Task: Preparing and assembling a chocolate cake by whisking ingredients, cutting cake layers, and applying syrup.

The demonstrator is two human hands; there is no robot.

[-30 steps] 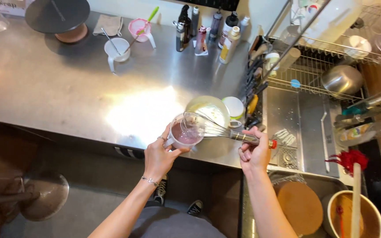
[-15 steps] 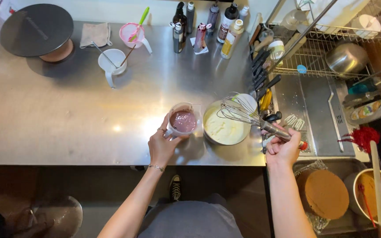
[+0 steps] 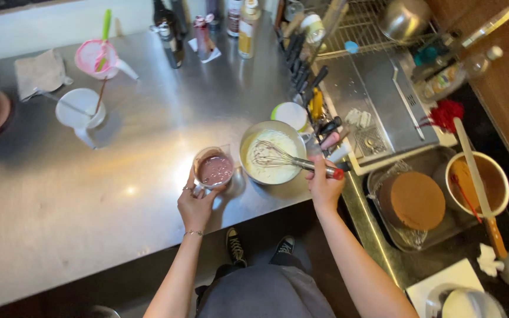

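My left hand grips a clear measuring cup of pinkish-purple batter, held upright just left of a steel bowl of white cream on the steel counter. The fingers of my right hand are closed around the red-tipped handle of a wire whisk, whose wires rest in the cream. Cup and bowl stand almost touching.
Two plastic jugs with stirrers stand at the far left, bottles along the back. Right of the bowl are a knife rack and a sink drainboard. A brown cake in a tray and a bowl with a wooden spatula sit lower right.
The view shifted and zoomed closer. The whisk came down from above the bowl's right side into the cream. The cup stays in my left hand beside the bowl.
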